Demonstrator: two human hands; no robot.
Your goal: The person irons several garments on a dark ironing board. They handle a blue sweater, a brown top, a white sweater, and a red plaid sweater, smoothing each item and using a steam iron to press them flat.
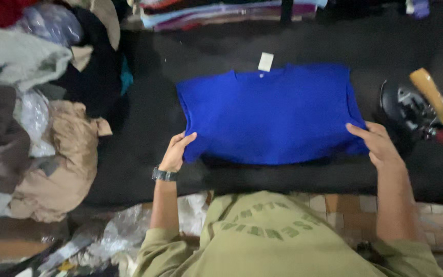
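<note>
Work surface [293, 177]: broad, black, cloth-covered, dimly lit. Floor [349, 210]: small square tiles, tan and pale, seen below near edge. Left side: heaped garments [52, 154] in beige, grey, brown, black, with clear plastic bags [37, 115]. Far edge: stack of folded clothes [221, 13], mixed colours. Right: dark iron [408, 107], tan handle.

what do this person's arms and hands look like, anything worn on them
Both hands are bare, no gloves. The left hand has a dark wristwatch on its wrist. Olive-green sleeves are pushed up near the elbows, leaving the forearms uncovered. The right hand shows no watch or visible rings.
</note>
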